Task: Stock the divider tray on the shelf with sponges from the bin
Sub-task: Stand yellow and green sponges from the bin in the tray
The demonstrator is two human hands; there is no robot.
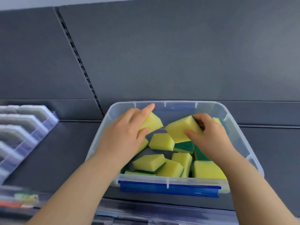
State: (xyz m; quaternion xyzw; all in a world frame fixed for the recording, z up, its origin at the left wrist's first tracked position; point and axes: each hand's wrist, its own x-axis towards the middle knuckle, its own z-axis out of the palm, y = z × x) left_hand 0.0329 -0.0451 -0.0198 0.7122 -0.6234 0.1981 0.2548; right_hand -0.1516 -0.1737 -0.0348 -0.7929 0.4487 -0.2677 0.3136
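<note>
So, early days: fingers (148,108) of left hand (125,133) and right hand (211,135) each grip a sponge (151,122) in the bin (168,181), loads underneath, divider tray (24,127) leftward shows no yellow.

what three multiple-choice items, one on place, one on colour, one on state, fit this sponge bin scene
1. Where is the clear ridged divider tray relative to the clear plastic bin?
A) left of it
B) right of it
C) inside it

2. What colours are the rectangular foam sponges in the bin?
A) pink and white
B) yellow with a green layer
C) all blue

3. What are the hands doing?
A) both open, empty
B) only one grips a sponge
C) each grips a sponge

Answers:
1 A, the tray shows far left, the bin at centre.
2 B, yellow foam with green scouring faces shows.
3 C, the left hand and right hand each curl round a sponge.
</note>
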